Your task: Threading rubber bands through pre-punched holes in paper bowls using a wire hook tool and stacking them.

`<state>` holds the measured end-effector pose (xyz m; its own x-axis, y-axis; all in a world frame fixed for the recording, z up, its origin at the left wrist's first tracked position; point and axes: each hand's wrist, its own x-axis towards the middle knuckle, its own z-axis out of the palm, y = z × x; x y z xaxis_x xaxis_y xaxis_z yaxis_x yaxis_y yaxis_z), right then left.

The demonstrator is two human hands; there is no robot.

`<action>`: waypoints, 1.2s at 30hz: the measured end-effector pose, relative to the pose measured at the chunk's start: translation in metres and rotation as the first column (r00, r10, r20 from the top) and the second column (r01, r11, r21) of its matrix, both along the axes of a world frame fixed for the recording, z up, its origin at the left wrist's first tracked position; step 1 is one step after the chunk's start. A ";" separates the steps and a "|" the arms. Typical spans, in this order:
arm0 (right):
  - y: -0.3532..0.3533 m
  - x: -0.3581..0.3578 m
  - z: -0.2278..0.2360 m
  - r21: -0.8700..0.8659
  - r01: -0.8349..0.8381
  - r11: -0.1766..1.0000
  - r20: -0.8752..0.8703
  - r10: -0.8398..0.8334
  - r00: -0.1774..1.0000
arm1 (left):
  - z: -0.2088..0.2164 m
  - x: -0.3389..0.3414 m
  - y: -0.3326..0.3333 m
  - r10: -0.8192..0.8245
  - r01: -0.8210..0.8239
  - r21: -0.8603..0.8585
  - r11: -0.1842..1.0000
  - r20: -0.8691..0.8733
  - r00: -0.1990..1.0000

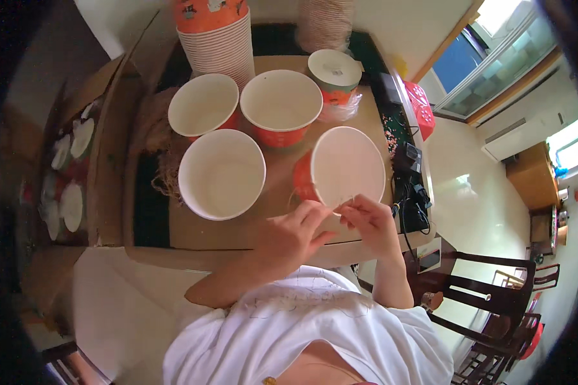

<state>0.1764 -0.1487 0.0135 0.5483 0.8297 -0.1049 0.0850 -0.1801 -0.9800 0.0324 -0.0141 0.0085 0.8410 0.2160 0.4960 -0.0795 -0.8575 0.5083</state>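
Three white-lined orange paper tubs (222, 176) stand open on the cardboard-covered tabletop (279, 186), left of another orange tub (348, 157) at whose near rim the left hand (295, 231) and right hand (372, 221) nearly meet, fingers (309, 212) bent inward, though whether they pinch anything I cannot tell.

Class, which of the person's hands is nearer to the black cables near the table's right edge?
Right. The right hand is just left of the black cables; the left hand is farther left, with the right hand between.
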 end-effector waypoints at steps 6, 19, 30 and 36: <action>0.001 -0.010 -0.004 0.211 -0.015 0.977 -0.152 0.048 0.987 | -0.015 0.009 -0.011 0.096 -0.101 -0.042 0.994 -0.102 0.990; -0.040 0.063 -0.015 0.482 0.721 0.498 -0.804 -0.075 0.590 | -0.018 -0.014 0.025 0.088 -0.136 -0.332 0.933 -0.157 0.984; -0.079 0.069 -0.025 0.558 0.652 0.513 -0.524 -0.392 0.756 | -0.034 0.002 0.022 0.231 -0.229 -0.329 0.916 -0.036 0.972; -0.087 0.056 -0.021 0.558 0.592 0.581 -0.441 -0.397 0.805 | -0.022 0.004 0.024 0.152 -0.216 -0.327 0.920 -0.208 0.966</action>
<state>0.2323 -0.2356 -0.0074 0.9292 0.3390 0.1474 -0.0722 0.5575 -0.8270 0.0363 0.0102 -0.0137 0.8362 0.5060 0.2115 0.1799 -0.6174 0.7658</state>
